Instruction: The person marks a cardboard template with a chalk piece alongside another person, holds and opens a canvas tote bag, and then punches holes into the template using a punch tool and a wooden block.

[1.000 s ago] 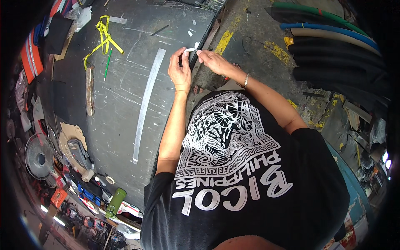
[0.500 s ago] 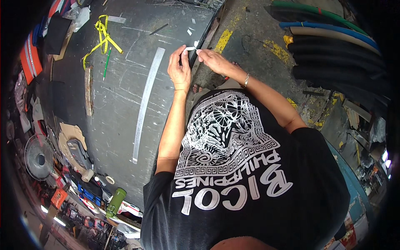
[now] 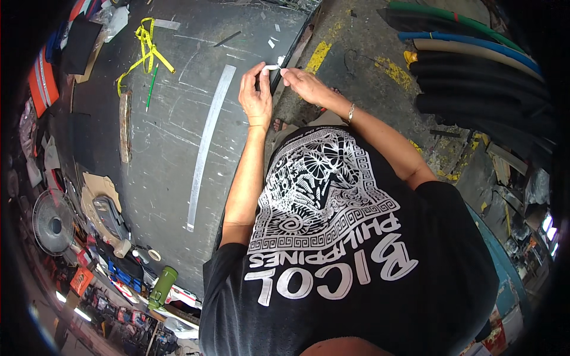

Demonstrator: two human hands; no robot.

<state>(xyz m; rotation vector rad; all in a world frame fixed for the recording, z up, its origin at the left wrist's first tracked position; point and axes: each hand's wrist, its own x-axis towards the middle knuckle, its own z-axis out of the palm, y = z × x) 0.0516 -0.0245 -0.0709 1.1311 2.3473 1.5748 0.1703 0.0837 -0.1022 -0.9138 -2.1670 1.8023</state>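
"Head view: what to watch, nearest first?"

"By the right edge of the scratched, black tabletop (image 3: 160,178): a small, bent white strip (image 3: 271,67) of unclear material, pinched between thumb and fingers of the left hand (image 3: 257,102). Just beside, fingertips of the right hand (image 3: 305,85), drawn together near the strip's end; impossible to tell whether gripping anything."

"And the likeliest trouble?"

"Perhaps a slip, from so slight a pinch, then a drop over that edge to the stained, grey concrete floor (image 3: 380,101). Or a tear, from too sharp a tug."

"Farther in?"

"Left of the left hand, roughly along the right edge, a long, flat, silvery-grey strip (image 3: 209,148): easily knocked askew by a careless sweep. Beyond, toward the left edge, a slim green pencil (image 3: 152,89), apt to roll if bumped, and a looped, flat yellow tape (image 3: 146,48), apt to snag a reaching hand."
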